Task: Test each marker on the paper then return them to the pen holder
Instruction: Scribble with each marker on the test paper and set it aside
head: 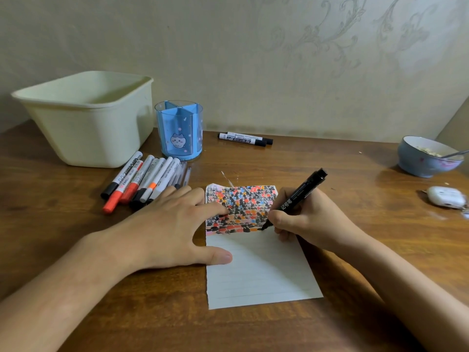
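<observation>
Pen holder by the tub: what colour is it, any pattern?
Blue pen holder, clear outer wall, with a small white cartoon cat and pink specks; head view.

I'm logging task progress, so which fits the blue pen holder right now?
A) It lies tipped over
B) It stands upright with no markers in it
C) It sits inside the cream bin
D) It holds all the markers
B: the blue pen holder stands upright and its compartments show no markers.

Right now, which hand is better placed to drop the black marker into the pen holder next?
Probably the right hand: it already grips the black marker, tip on the paper. The left hand lies flat holding the paper, nearer the pen holder, but would first need a handover.
</observation>
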Available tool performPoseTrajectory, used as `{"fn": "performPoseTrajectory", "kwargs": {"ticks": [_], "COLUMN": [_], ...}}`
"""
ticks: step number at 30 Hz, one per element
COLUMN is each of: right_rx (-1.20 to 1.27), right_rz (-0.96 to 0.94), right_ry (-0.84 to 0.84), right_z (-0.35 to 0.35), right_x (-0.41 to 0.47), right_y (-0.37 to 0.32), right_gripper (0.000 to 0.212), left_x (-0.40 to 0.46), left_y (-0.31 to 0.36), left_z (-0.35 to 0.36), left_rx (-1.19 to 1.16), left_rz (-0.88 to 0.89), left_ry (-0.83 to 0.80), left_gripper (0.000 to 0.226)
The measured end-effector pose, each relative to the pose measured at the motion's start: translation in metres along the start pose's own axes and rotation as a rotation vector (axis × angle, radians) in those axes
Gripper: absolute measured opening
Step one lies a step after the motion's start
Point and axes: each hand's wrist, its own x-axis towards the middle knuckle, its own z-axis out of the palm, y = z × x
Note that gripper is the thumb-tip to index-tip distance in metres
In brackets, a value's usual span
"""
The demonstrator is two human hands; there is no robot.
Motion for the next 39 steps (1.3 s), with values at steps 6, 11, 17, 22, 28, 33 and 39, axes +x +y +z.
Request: {"fn": "performPoseTrajectory", "kwargs": {"ticks": [6, 11, 17, 22, 28, 33, 39], "right_rx": [0.002, 0.006, -0.023, -0.018, -0.006, -0.047, -0.036], "right_rz": [-0.008, 0.004, 0.006, 0.003, 0.009, 0.014, 0.004], "right_ry": [-0.010, -0.005, 0.014, 0.007, 0.013, 0.025, 0.017], "right_z": [0.0008, -0.0001, 0.0002, 0.0010, 0.0005, 0.0002, 0.0008], "right_x": [-0.0008, -0.0009, -0.0007, -0.0004, -0.0010, 0.0001, -0.0007], "right_y": [-0.0006, -0.0013, -0.0013, -0.0009, -0.0014, -0.0008, -0.0014], "right_gripper": [0.010, 0.010, 0.012, 0.011, 0.011, 0.013, 0.013], "left_x": [0.0000, -0.0003, -0.0012, -0.0012, -0.0010, -0.0012, -0.0010], "left_y": [0.0000, 0.0003, 0.0012, 0.0019, 0.0015, 0.0026, 0.0026], "left_z": [0.0002, -0.0003, -0.0012, -0.0015, -0.0010, -0.0015, -0.0016], "left_rx": [0.007, 0.008, 0.000, 0.006, 0.008, 0.011, 0.010], "left_rz": [0.000, 0.003, 0.001, -0.004, -0.005, -0.007, -0.003], "left_ry": [-0.002, 0.001, -0.006, -0.009, -0.007, -0.009, -0.009], "left_gripper": [0.091, 0.091, 0.091, 0.091, 0.091, 0.089, 0.091]}}
